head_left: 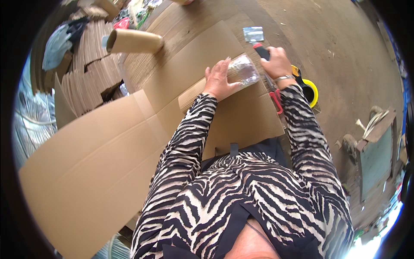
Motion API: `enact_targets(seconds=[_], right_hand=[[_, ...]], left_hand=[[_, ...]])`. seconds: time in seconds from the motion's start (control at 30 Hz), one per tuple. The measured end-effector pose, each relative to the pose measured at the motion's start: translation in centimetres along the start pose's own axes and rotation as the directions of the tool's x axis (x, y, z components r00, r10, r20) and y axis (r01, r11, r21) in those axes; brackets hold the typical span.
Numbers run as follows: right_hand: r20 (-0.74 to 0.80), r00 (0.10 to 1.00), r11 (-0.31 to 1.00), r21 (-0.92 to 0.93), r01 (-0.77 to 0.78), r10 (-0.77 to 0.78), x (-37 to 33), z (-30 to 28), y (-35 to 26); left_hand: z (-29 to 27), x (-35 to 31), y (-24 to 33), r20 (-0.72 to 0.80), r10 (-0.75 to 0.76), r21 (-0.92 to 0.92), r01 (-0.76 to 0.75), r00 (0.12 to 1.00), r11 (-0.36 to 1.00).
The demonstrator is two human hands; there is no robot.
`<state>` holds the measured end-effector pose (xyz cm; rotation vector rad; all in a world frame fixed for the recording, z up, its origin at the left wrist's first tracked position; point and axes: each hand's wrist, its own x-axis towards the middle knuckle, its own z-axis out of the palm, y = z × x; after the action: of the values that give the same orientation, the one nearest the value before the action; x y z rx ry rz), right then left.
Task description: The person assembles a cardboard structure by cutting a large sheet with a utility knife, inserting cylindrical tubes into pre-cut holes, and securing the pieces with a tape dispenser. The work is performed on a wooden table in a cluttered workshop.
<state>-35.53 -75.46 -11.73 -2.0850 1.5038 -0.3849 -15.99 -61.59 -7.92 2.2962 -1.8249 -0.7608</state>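
Observation:
My left hand (219, 81) holds a cardboard tube (192, 98) down against a flat cardboard sheet (254, 114), its thumb and fingers spread over the tube. The tube's far right end is covered in shiny clear plastic (246, 69). In my right hand (277, 63) is a scraper (261, 51) with a red and black handle. Its wide silver blade points away from me, past the sheet's far right edge. Red-handled scissors (276, 102) lie by my right forearm, partly hidden. A yellow ring-shaped roll (313, 93) sits right of that wrist.
Another brown tube (136, 42) lies at the far left of the wooden table (185, 21). Stacks of flat cardboard (92, 69) stand beyond it. A long cardboard flap (95, 172) reaches out on my left. To the right stands a wood-framed object (377, 155) with cord on top.

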Motion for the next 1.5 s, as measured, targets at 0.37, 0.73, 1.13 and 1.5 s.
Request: enact_targets(seconds=[0.37, 0.73, 1.13, 1.5], right_hand=[[0.219, 0.975, 0.739, 0.664, -0.118, -0.041, -16.1, -1.1, -3.3], [0.618, 0.779, 0.992, -0.013, -0.123, 0.105, -24.9, 9.7, -5.9], [0.669, 0.727, 0.922, -0.360, 0.140, 0.151, -20.9, 10.8, -4.0], [0.677, 0.722, 0.882, -0.420, 0.216, 0.145, -19.4, 12.1, -2.2]], left_hand=[[1.7, -14.0, -17.3, -0.667, -0.493, -0.558, 0.065, 0.559, 0.828], [13.4, -17.7, -23.4, -0.218, -0.735, -0.826, 0.280, 0.642, 0.490], [16.2, -17.0, -21.0, -0.387, -0.719, -0.890, -0.031, 0.577, 0.454], [15.8, -17.5, -18.4, -0.506, -0.619, -0.777, -0.006, 0.601, 0.630]])
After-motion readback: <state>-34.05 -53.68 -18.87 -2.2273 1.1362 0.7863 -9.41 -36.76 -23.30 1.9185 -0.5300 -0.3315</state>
